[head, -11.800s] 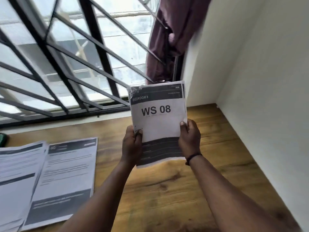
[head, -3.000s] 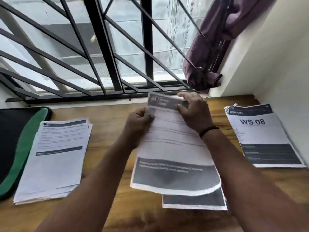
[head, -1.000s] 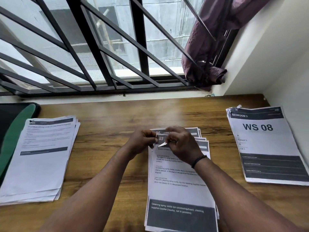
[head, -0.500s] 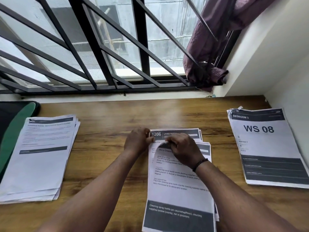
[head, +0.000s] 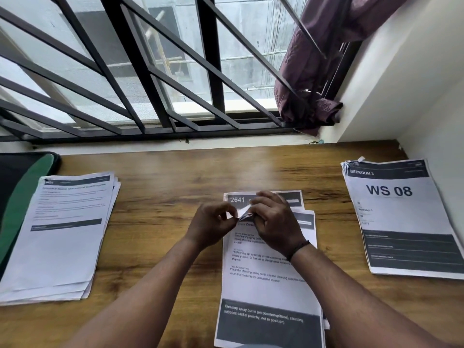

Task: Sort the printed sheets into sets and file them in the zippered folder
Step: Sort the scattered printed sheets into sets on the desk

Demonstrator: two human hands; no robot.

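A middle stack of printed sheets (head: 266,280) lies on the wooden desk (head: 175,187) in front of me. My left hand (head: 213,226) and my right hand (head: 275,222) meet at its top left corner, and both pinch the lifted, folded corner of the top sheet. A sheet headed "2641" shows just beyond my fingers. On the left lies a second stack (head: 60,232). The "WS 08" set (head: 399,217) sits at the right by the wall. The black and green zippered folder (head: 17,187) lies at the far left edge, partly out of view.
A barred window (head: 150,71) runs along the back of the desk. A purple curtain (head: 316,71) hangs bunched at the window's right end. A white wall (head: 426,96) closes off the right side.
The top sheet's corner has been lifted and folded between both hands. The sheet showing behind it now reads "2641" where "1206" showed half a second ago.
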